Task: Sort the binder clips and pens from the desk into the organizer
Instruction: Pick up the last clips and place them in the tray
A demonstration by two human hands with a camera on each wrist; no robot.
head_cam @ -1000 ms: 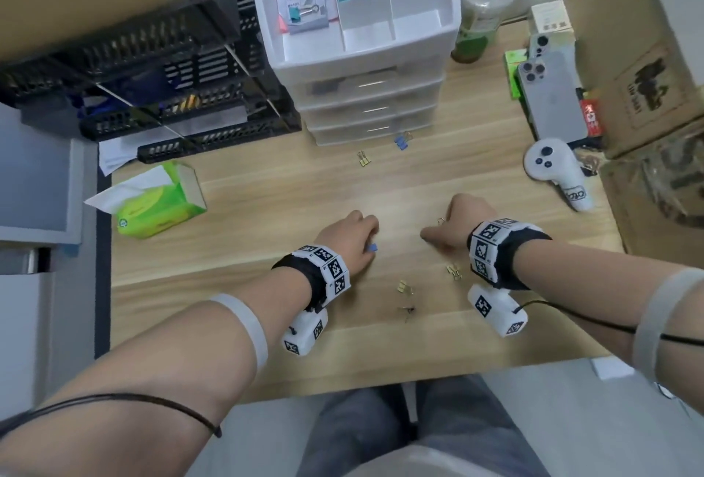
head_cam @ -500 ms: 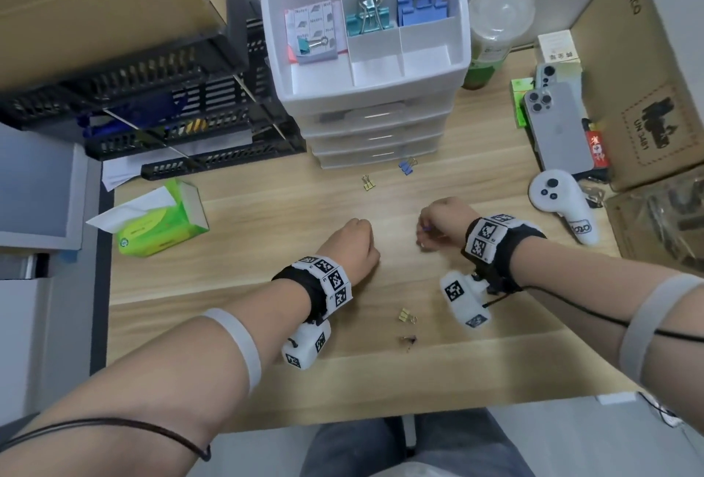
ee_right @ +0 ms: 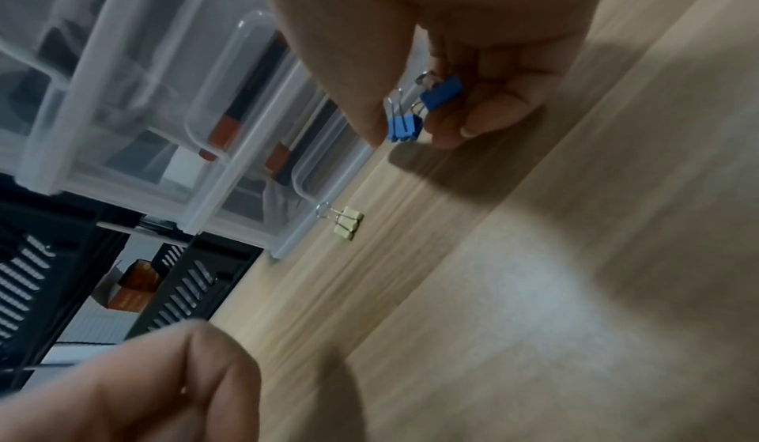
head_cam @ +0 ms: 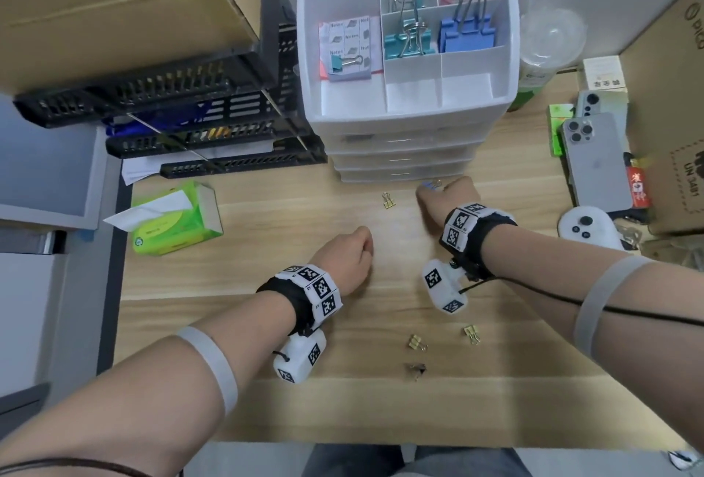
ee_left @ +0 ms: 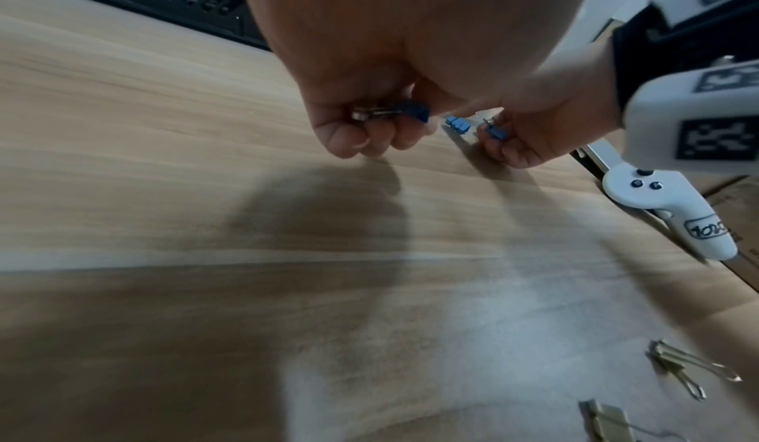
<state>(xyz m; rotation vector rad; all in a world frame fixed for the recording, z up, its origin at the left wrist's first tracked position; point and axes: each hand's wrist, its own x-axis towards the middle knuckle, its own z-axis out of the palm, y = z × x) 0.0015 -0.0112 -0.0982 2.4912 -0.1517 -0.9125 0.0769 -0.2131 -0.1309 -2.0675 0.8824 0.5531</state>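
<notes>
Since the earlier frame the right hand [head_cam: 449,196], grasping one small blue binder clip [ee_right: 441,92], has reached another [ee_right: 404,127] by the white plastic organizer [head_cam: 506,57]; the left hand [head_cam: 348,261] grips a third [ee_left: 413,113]; four clips remain on the wooden counter [head_cam: 266,248], no pens visible.

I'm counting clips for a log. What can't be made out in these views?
- Head view: the left hand hides any clip it holds.
- Head view: the right hand mostly covers its blue clips.
- Drawer contents: blurred behind translucent fronts, right wrist view.
- No pens identifiable.
</notes>
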